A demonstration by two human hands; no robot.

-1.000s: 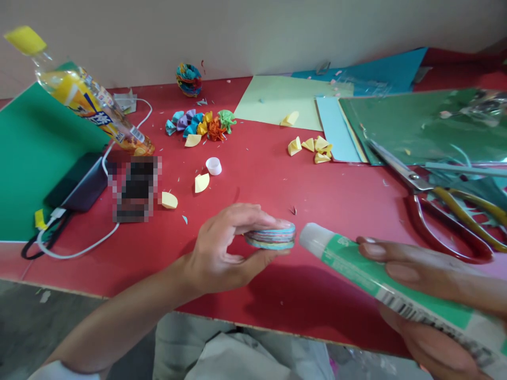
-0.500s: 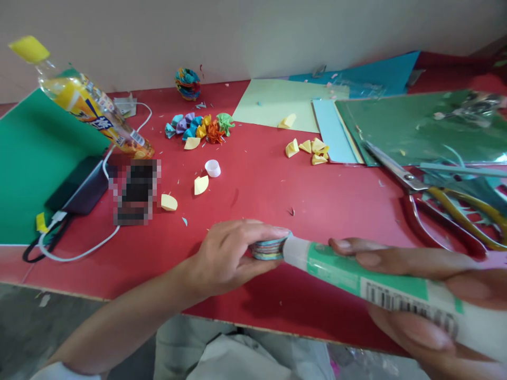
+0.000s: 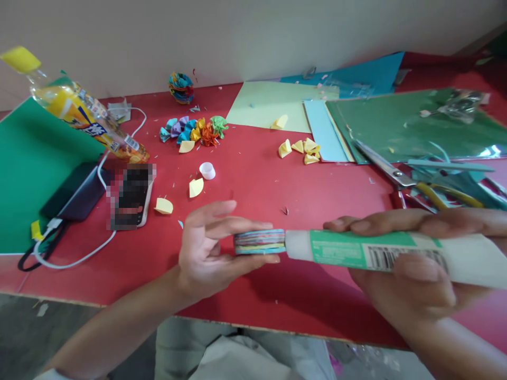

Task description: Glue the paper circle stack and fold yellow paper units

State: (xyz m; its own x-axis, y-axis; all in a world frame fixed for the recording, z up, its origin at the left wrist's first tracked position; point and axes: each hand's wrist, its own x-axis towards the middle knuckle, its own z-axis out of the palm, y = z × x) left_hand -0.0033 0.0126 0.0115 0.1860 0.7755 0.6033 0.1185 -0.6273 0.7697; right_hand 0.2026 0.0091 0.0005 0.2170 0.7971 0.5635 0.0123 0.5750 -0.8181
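Centre stage, the left hand has the striped paper disc pinched: fingers along the top, thumb underneath, parted by just the disc's thickness, with one finger lifted free above. It's a grip that leaves the right-hand rim bare, probably so the layered edge can meet what's facing it. And facing it is the green-and-white squeeze tube, lying level in the right hand, fingers wrapped over the far side, thumb pressed on the near side by the barcode, a hold well suited to steering and squeezing. The tube's pale tip comes right up to the rim; they look to be touching, though a sliver of a gap can't be ruled out. Both are held up over the near part of the red bench, which seems to give the hands room to line them up.

Farther left, the small white cap sits loose on the bench, perhaps the tube's own. Beside it lies a curved yellow paper piece; farther right, a cluster of folded yellow pieces. Out right, the scissors rest beyond the right hand, their handles partly hidden by it.
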